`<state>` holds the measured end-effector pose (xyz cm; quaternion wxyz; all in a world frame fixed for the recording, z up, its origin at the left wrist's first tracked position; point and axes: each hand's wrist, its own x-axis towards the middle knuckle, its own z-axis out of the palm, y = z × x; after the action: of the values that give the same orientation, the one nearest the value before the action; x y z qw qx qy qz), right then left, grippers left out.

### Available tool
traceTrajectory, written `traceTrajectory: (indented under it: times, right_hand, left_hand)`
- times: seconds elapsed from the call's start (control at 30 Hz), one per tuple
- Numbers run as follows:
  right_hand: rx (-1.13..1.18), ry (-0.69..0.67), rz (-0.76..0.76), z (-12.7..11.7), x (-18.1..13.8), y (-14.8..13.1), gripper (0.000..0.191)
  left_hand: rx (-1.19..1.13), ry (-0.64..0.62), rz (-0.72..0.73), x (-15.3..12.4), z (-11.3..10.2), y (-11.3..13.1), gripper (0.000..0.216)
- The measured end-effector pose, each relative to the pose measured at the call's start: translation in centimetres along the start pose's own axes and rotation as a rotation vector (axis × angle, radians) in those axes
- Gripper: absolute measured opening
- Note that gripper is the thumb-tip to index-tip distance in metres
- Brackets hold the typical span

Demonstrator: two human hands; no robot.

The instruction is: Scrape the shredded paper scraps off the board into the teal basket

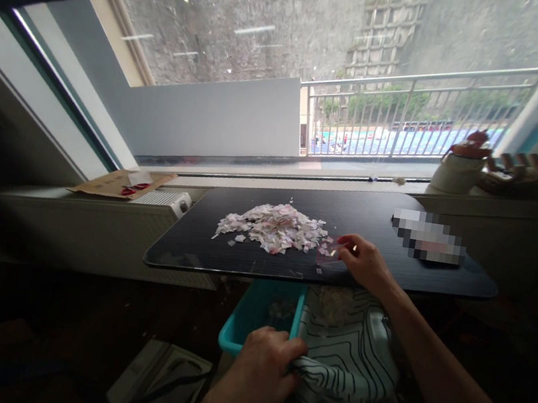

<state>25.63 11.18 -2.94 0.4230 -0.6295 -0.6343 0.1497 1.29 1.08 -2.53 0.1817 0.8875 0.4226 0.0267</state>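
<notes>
On the dark tabletop lies a heap of small torn paper pieces, whitish with pink tints. At its right edge my right hand is closed in a pinch on a thin, pinkish, see-through sheet. A few scraps lie against that sheet. Below the table edge, my left hand is closed around the gathered edge of a white cloth with black stripes. More scraps rest on the cloth. Beside it, just past my left hand, stands a turquoise plastic bin with some pale bits inside.
A blurred-out object lies on the table's right side. On the left, a brown paper envelope with red-handled scissors rests above a radiator. A pale pot stands on the windowsill at right.
</notes>
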Motion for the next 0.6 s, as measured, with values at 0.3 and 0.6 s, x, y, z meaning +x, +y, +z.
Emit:
traceTrajectory:
  times: [0.3,0.6]
  right_hand:
    - [-0.011,-0.031,0.026,-1.7,-0.6,0.7,0.023]
    - [-0.134,0.136,-0.006,-0.2,1.5,1.2,0.027]
  left_hand:
    - [-0.006,0.015,0.017,0.1,0.1,0.0,0.01]
    - [-0.021,0.013,0.003,0.0,0.2,-0.1,0.011]
